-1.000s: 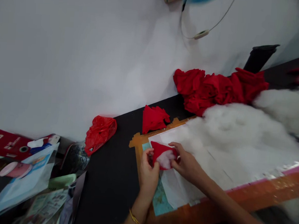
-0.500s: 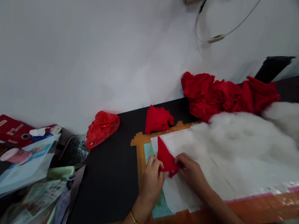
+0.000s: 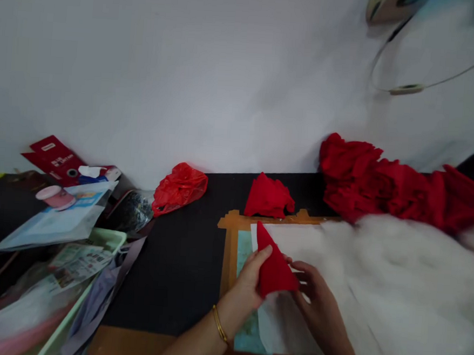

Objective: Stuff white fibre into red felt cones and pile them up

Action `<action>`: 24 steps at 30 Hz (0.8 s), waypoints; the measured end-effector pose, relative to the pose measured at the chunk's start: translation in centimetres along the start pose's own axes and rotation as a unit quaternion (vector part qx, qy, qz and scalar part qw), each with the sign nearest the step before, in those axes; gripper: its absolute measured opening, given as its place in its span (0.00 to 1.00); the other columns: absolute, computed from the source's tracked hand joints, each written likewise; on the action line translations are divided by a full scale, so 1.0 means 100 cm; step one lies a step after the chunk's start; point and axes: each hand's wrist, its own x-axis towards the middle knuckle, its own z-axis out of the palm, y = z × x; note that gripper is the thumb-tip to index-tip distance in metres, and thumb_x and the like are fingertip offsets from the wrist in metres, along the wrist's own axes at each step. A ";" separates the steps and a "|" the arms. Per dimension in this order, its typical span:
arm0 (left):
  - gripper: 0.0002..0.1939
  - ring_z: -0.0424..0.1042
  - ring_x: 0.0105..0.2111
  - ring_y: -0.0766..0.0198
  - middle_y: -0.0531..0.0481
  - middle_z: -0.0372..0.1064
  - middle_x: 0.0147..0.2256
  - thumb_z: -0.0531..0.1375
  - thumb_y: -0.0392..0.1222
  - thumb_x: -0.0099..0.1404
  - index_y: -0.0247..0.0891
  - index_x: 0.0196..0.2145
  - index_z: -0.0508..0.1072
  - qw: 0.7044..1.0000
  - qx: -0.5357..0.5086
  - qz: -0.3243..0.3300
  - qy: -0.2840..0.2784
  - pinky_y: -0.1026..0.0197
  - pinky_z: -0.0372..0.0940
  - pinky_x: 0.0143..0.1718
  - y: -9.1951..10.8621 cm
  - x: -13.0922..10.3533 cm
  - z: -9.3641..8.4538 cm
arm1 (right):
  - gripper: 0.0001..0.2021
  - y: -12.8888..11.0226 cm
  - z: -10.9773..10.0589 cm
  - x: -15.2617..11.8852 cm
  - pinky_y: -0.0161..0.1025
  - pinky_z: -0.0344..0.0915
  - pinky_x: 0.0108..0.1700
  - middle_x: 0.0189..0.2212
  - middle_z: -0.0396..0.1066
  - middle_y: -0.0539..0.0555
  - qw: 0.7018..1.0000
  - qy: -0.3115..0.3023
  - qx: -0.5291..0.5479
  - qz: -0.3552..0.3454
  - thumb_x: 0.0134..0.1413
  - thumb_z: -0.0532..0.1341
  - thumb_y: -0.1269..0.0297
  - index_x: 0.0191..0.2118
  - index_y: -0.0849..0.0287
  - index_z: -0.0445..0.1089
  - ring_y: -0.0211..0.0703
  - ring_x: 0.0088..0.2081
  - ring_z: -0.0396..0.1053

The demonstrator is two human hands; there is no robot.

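Observation:
A pointed red fabric cone (image 3: pixel 275 269) is raised above the white sheet, its tip toward the wall and its wider edge toward me. My left hand (image 3: pixel 254 276) is closed around its left side, the thumb lying across the front. At the right edge, my right hand (image 3: pixel 314 294) has its thumb by the lower corner and fingertips partly hidden behind the fabric. Beyond both hands lies a smaller pile of similar red pieces (image 3: pixel 268 196).
White stuffing (image 3: pixel 413 271) spreads over the white sheet (image 3: pixel 291 327) at right. Behind it is a heap of red fabric (image 3: pixel 386 182). A red plastic bag (image 3: pixel 180 188) lies by the wall. On the left are a green basket (image 3: pixel 109 236) and a pink tub (image 3: pixel 56 197).
The fabric cone has been turned and lifted, showing a broader face. My left thumb now lies across it, and my right fingers have spread along its edge. The view has swung left.

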 end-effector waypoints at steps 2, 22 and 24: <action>0.22 0.77 0.39 0.51 0.39 0.76 0.37 0.69 0.50 0.52 0.34 0.40 0.74 0.998 -0.049 -0.001 0.045 0.52 0.70 0.44 -0.005 0.004 0.008 | 0.13 -0.003 -0.007 -0.007 0.41 0.73 0.39 0.43 0.71 0.57 0.980 0.049 -0.146 -0.124 0.58 0.59 0.67 0.49 0.54 0.68 0.45 0.38 0.72; 0.26 0.71 0.32 0.63 0.48 0.72 0.36 0.64 0.33 0.51 0.35 0.49 0.67 0.987 0.097 0.124 0.016 0.62 0.66 0.36 -0.023 -0.009 0.024 | 0.20 0.013 0.014 -0.020 0.40 0.75 0.37 0.42 0.76 0.61 0.935 -0.122 -0.253 -0.217 0.58 0.50 0.74 0.55 0.58 0.61 0.49 0.38 0.77; 0.27 0.70 0.30 0.64 0.49 0.72 0.34 0.61 0.32 0.50 0.36 0.50 0.65 0.984 0.127 0.121 0.022 0.63 0.66 0.33 -0.020 -0.004 0.020 | 0.18 0.007 0.000 -0.020 0.36 0.74 0.36 0.39 0.76 0.57 0.950 -0.152 -0.214 -0.169 0.59 0.50 0.73 0.54 0.55 0.63 0.44 0.36 0.76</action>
